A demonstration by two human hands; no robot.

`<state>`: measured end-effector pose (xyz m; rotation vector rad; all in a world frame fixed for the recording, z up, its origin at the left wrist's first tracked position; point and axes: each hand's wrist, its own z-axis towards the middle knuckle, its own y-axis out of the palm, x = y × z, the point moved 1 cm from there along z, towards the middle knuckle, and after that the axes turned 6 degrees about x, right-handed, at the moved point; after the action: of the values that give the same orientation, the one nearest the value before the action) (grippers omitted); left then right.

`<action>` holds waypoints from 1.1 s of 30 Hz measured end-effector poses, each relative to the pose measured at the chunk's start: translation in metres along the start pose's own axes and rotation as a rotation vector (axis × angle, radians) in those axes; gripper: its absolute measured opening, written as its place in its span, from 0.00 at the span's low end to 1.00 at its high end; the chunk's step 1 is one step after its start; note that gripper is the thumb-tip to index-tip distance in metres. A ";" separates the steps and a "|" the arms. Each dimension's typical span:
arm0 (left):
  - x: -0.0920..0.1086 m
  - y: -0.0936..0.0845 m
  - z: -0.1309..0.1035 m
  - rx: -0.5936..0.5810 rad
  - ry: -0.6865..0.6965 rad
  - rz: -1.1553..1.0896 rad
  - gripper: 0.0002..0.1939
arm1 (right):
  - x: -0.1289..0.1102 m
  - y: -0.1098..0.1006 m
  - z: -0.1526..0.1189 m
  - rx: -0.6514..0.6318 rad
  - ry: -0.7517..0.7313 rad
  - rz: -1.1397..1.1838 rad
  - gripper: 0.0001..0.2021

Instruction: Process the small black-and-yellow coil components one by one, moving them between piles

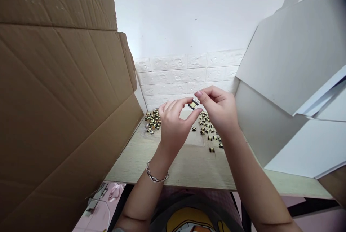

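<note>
Both hands pinch one small component (193, 104) above the tabletop (189, 163): left hand (173, 125) fingers grasp its left end, right hand (218, 111) fingers its right. Long axis runs hand to hand; both equally near. Loose parts (208, 127) lie beneath.

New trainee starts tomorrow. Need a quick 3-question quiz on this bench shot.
1. True or false: both hands pinch one small part above the table.
2. Which wrist wears the bracelet? A) left B) right
3. Fill in: the bigger scatter of loose parts lies under the ____ hand.

Key:
1. True: left hand and right hand meet on it.
2. A
3. right; a smaller heap sits by the cardboard wall.
</note>
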<state>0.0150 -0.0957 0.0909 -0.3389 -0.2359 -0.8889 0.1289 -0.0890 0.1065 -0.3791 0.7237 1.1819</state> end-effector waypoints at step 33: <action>-0.006 -0.012 -0.010 0.063 0.042 0.158 0.07 | 0.003 -0.003 -0.022 0.137 -0.315 -0.284 0.07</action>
<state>0.0028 -0.1023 0.0817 -0.2763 -0.1954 -0.7300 0.1258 -0.1019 0.0883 -0.1679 0.4552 0.8909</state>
